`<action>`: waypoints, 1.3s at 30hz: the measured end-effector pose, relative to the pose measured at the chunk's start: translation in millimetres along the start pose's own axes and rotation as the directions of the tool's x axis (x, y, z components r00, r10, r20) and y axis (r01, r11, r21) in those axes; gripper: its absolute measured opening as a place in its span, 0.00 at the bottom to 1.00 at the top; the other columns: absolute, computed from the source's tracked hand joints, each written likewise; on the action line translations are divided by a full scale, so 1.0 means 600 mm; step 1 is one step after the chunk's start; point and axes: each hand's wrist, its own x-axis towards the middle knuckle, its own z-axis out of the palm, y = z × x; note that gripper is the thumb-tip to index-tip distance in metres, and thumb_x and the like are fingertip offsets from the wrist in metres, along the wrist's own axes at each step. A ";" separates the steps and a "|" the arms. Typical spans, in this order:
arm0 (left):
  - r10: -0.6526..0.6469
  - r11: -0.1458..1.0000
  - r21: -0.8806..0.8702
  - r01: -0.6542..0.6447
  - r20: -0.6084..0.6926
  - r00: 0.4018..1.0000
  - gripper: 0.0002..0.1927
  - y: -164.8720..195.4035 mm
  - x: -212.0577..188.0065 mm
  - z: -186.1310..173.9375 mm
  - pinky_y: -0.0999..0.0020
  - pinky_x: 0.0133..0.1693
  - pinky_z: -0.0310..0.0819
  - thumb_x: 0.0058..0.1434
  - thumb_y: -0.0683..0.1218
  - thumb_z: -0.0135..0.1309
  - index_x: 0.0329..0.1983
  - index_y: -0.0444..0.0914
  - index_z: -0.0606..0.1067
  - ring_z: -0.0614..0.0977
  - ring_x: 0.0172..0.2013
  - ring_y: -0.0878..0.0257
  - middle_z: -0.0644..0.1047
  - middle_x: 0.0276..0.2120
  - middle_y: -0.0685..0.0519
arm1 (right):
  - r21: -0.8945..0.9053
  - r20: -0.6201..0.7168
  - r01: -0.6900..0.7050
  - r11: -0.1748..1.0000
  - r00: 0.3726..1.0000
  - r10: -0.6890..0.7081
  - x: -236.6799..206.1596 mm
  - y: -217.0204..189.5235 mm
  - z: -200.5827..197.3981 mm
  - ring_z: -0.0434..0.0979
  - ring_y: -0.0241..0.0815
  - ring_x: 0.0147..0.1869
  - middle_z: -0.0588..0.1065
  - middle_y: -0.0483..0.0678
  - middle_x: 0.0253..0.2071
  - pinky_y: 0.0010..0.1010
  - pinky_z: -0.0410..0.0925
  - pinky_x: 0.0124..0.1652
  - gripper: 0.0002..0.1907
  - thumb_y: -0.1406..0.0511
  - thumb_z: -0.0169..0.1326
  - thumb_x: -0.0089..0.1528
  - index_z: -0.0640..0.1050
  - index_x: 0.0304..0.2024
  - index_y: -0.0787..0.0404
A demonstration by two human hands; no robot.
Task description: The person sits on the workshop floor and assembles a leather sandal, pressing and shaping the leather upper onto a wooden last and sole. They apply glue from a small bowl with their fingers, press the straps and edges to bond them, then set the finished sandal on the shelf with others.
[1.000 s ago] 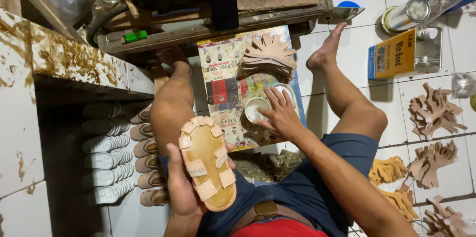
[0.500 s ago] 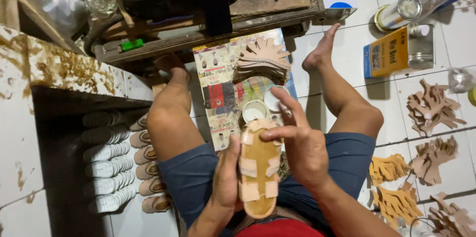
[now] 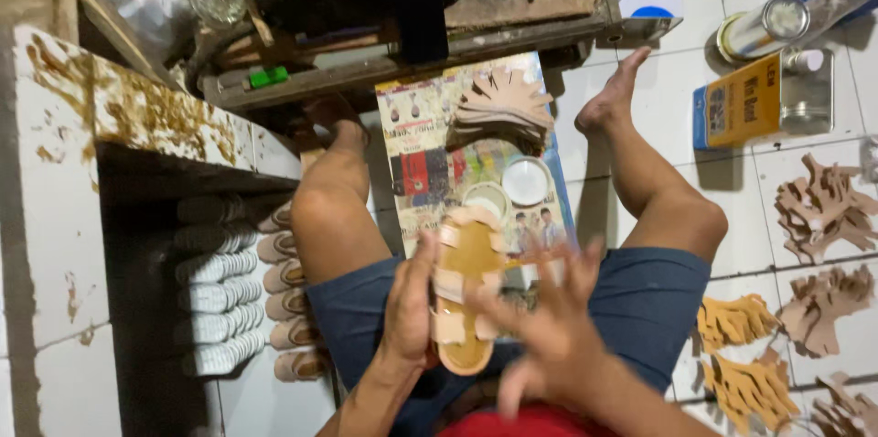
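Observation:
I sit on the floor with a tan sandal sole (image 3: pixel 468 283), pale straps across it, held upright over my lap. My left hand (image 3: pixel 409 307) grips its left edge. My right hand (image 3: pixel 549 332) is blurred, fingers spread, at the sandal's lower right side; whether it touches the sandal is unclear. A small round white container (image 3: pixel 527 181) and a second open pot (image 3: pixel 487 200) stand just beyond the sandal on a colourful printed sheet (image 3: pixel 421 172). A stack of cut tan strap pieces (image 3: pixel 503 101) lies further up that sheet.
Rows of white soles (image 3: pixel 218 286) and tan sandals (image 3: pixel 291 309) lie by my left leg under a stained tiled ledge (image 3: pixel 119 117). A yellow can (image 3: pixel 745 112) and a tin (image 3: pixel 764 27) stand at the right. Brown (image 3: pixel 823 208) and yellow cut pieces (image 3: pixel 732 323) cover the floor there.
The sandal has moved from my left side to the middle over my lap. My right hand left the pots, came onto the sandal, and now sweeps at its lower right with fingers spread.

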 end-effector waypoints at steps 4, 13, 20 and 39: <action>0.010 1.000 0.004 -0.010 0.010 1.000 0.30 -0.002 0.005 0.009 0.69 0.33 0.80 0.75 0.60 0.42 0.52 0.28 0.76 0.84 0.32 0.63 0.83 0.38 0.46 | 0.069 0.116 -0.282 0.957 0.955 0.273 0.004 0.000 0.002 0.33 0.71 0.84 0.47 0.73 0.78 0.63 0.27 0.75 0.55 0.26 0.21 0.61 0.77 0.66 0.51; 0.076 0.988 0.142 -0.066 -0.067 0.995 0.33 0.030 0.001 0.014 0.72 0.31 0.78 0.71 0.64 0.41 0.48 0.31 0.79 0.83 0.30 0.65 0.83 0.34 0.48 | 0.345 0.084 -0.226 0.911 0.974 0.210 -0.070 0.002 0.000 0.41 0.70 0.84 0.55 0.68 0.76 0.59 0.36 0.78 0.41 0.34 0.28 0.69 0.82 0.56 0.50; 0.096 0.967 0.244 -0.069 -0.097 0.991 0.32 0.010 -0.012 0.026 0.73 0.33 0.76 0.73 0.63 0.44 0.46 0.28 0.79 0.80 0.31 0.68 0.81 0.35 0.49 | 0.463 0.038 -0.061 0.884 0.998 0.049 -0.039 0.014 0.014 0.37 0.67 0.85 0.50 0.68 0.78 0.56 0.30 0.77 0.34 0.40 0.31 0.72 0.82 0.56 0.49; -0.048 0.999 -0.020 0.048 -0.035 0.998 0.30 0.012 -0.005 0.031 0.67 0.33 0.82 0.74 0.62 0.40 0.55 0.31 0.75 0.84 0.30 0.61 0.82 0.38 0.46 | 0.242 0.049 -0.111 0.964 0.994 0.102 0.017 0.011 -0.006 0.33 0.67 0.85 0.44 0.74 0.77 0.61 0.22 0.77 0.54 0.25 0.23 0.61 0.79 0.63 0.51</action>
